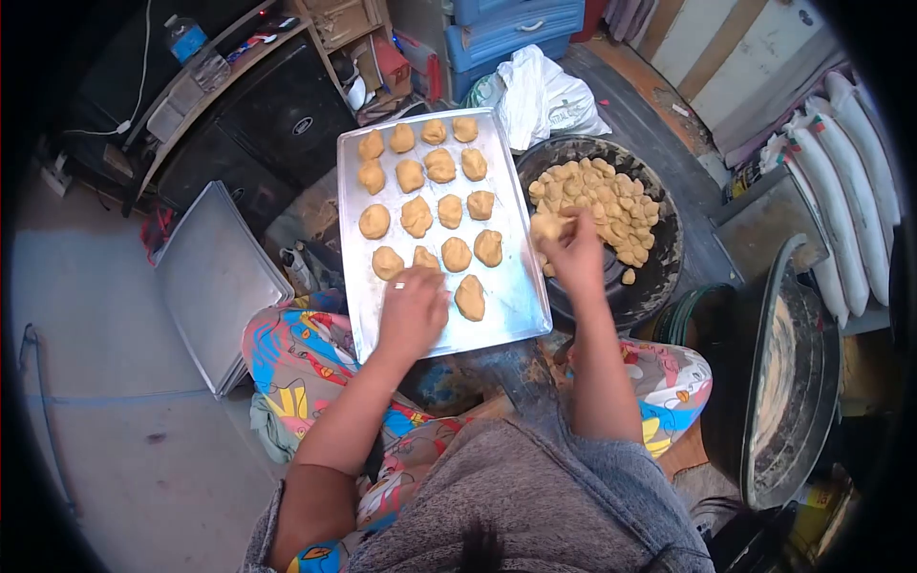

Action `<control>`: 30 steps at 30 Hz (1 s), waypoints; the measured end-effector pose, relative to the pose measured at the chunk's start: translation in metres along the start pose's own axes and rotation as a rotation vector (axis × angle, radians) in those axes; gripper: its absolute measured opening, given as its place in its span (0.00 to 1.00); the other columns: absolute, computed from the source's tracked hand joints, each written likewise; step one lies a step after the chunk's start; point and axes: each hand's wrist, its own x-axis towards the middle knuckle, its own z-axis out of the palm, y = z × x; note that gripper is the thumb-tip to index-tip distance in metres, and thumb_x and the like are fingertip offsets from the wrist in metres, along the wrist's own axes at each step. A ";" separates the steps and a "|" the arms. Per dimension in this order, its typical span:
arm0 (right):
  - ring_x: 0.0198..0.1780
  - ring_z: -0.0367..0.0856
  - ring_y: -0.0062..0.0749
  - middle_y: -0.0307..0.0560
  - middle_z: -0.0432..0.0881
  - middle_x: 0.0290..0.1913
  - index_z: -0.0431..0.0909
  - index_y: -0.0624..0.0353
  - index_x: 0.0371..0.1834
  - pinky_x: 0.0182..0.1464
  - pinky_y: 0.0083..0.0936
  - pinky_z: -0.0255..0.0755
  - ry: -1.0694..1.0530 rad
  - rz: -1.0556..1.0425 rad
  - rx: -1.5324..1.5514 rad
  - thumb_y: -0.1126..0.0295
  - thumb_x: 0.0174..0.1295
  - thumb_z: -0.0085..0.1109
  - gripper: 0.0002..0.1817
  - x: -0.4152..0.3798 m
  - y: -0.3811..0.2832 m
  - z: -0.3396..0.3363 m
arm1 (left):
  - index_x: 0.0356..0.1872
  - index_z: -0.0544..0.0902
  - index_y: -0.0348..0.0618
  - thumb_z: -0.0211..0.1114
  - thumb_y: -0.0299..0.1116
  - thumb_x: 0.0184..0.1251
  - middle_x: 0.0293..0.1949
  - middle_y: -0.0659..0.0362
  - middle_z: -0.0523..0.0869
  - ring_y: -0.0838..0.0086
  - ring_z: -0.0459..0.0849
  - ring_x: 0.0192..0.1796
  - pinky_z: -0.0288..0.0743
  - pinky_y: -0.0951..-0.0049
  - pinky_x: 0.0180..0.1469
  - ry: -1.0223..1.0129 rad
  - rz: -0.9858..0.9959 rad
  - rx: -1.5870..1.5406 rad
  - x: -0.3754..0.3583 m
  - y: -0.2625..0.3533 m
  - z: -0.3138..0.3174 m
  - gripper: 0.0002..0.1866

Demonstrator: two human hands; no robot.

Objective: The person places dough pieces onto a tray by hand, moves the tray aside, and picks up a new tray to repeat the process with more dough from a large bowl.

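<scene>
A metal tray [358, 306] lies tilted across my lap, bearing rows of round tan dough pieces [457, 254]. My left hand [415, 310] is over the tray's lower left part, its fingers bent down by a dough piece; what is under the fingers is hidden. Over the left edge of a black basin [666, 253], my right hand [576, 250] holds a dough lump [548, 227] between thumb and fingers. Many small dough pieces [597, 196] are heaped inside that basin.
Stacked empty trays [215, 286] lean at the left. A large black tub [812, 382] stands on its side at the right. Behind are a white plastic bag [549, 95], blue drawers [516, 36] and a shelf unit [277, 105]. Filled sacks [841, 196] are at the far right.
</scene>
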 end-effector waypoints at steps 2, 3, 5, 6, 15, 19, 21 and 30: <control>0.36 0.80 0.50 0.54 0.79 0.34 0.74 0.58 0.46 0.40 0.38 0.74 -0.122 -0.011 -0.134 0.65 0.47 0.68 0.23 -0.032 -0.015 0.012 | 0.53 0.78 0.39 0.61 0.34 0.61 0.56 0.51 0.79 0.55 0.76 0.56 0.65 0.58 0.60 -0.041 0.105 0.056 0.002 0.018 0.015 0.20; 0.38 0.80 0.52 0.56 0.80 0.36 0.75 0.58 0.46 0.43 0.39 0.74 -0.167 -0.090 -0.245 0.65 0.48 0.67 0.21 -0.045 0.003 0.030 | 0.53 0.78 0.39 0.61 0.34 0.61 0.56 0.51 0.79 0.55 0.76 0.56 0.65 0.58 0.60 -0.032 0.109 0.048 -0.001 0.020 0.027 0.20; 0.41 0.80 0.54 0.58 0.80 0.39 0.76 0.59 0.45 0.46 0.40 0.74 -0.172 -0.125 -0.298 0.65 0.50 0.66 0.20 -0.072 0.018 0.055 | 0.53 0.78 0.39 0.62 0.36 0.60 0.56 0.50 0.78 0.58 0.78 0.54 0.65 0.59 0.60 -0.076 0.151 0.098 -0.007 0.017 0.050 0.21; 0.41 0.80 0.54 0.58 0.80 0.41 0.76 0.60 0.46 0.46 0.40 0.74 -0.145 -0.144 -0.279 0.65 0.50 0.65 0.20 -0.076 0.013 0.057 | 0.53 0.78 0.39 0.62 0.36 0.60 0.56 0.50 0.78 0.58 0.78 0.54 0.65 0.59 0.60 -0.059 0.151 0.092 -0.007 0.015 0.048 0.21; 0.47 0.77 0.53 0.57 0.77 0.44 0.76 0.58 0.47 0.48 0.39 0.73 -0.291 -0.120 -0.348 0.64 0.53 0.65 0.19 -0.084 -0.001 0.044 | 0.49 0.80 0.40 0.62 0.36 0.61 0.55 0.48 0.79 0.57 0.76 0.56 0.64 0.57 0.61 0.052 0.094 0.005 -0.012 0.000 0.024 0.17; 0.53 0.74 0.52 0.57 0.73 0.52 0.77 0.55 0.51 0.54 0.40 0.69 -0.128 -0.340 -0.353 0.64 0.55 0.64 0.19 -0.067 0.003 0.049 | 0.51 0.81 0.44 0.62 0.34 0.60 0.57 0.49 0.77 0.57 0.73 0.60 0.63 0.58 0.62 0.203 -0.183 0.129 0.000 -0.032 0.002 0.17; 0.53 0.74 0.52 0.57 0.73 0.53 0.77 0.54 0.52 0.54 0.40 0.69 -0.113 -0.375 -0.327 0.64 0.55 0.64 0.20 -0.048 0.000 0.060 | 0.51 0.81 0.44 0.63 0.34 0.59 0.57 0.50 0.77 0.56 0.73 0.60 0.64 0.58 0.62 0.236 -0.240 0.115 0.006 -0.048 -0.004 0.18; 0.51 0.74 0.46 0.48 0.79 0.47 0.83 0.53 0.44 0.56 0.38 0.67 -0.183 -0.441 -0.311 0.74 0.49 0.60 0.16 -0.011 0.018 0.088 | 0.46 0.84 0.41 0.63 0.26 0.54 0.55 0.50 0.78 0.55 0.75 0.57 0.69 0.60 0.60 0.273 -0.255 0.018 0.006 -0.071 0.012 0.16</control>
